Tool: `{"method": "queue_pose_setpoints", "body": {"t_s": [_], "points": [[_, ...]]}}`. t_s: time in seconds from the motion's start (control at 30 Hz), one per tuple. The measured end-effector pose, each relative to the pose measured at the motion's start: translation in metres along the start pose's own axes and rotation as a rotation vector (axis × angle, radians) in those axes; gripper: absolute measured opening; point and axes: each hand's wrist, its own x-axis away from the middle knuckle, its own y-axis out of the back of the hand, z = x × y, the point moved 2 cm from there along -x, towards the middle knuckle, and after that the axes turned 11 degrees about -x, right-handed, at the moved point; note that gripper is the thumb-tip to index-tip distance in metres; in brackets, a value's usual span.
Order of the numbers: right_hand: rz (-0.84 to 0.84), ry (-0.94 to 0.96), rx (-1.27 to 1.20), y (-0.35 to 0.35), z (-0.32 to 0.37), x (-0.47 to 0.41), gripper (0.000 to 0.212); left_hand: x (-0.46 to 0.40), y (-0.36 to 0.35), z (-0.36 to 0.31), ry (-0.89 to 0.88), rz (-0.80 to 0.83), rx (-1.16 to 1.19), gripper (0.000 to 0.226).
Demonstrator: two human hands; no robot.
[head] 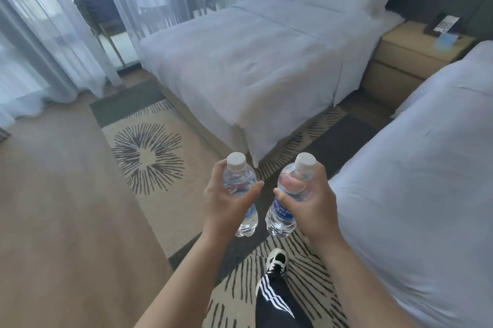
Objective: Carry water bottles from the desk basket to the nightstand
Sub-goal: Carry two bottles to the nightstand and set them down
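I hold two clear water bottles with white caps and blue labels, both upright in front of me. My left hand (226, 202) grips the left water bottle (240, 181) around its middle. My right hand (312, 202) grips the right water bottle (288, 210) the same way. The two bottles are side by side, a small gap between them. The wooden nightstand (405, 60) stands far ahead at the upper right, between the two beds. No desk basket is in view.
A white bed (240, 60) lies ahead and a second white bed (426, 181) is close on my right, with a rug-covered aisle (344, 138) between them. A phone (440, 24) and a blue card (446, 40) sit on the nightstand. Sheer curtains (40, 47) hang at left.
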Motion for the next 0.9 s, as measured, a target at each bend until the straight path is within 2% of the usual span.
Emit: {"method": "queue_pose_setpoints", "body": {"t_s": [0.33,0.8,0.9], "points": [[-0.183,0.021,0.016,0.036,-0.045,-0.212,0.067,-0.208,-0.13,-0.046,-0.115,0.143,-0.039,0.056],[-0.474,-0.078,0.134,0.117,-0.118,-0.41,0.07,-0.401,-0.315,-0.091,-0.231,0.39,-0.044,0.068],[-0.543,-0.086,0.173,0.129,-0.138,-0.466,0.07,-0.454,-0.361,-0.1,-0.268,0.431,-0.028,0.063]]}}
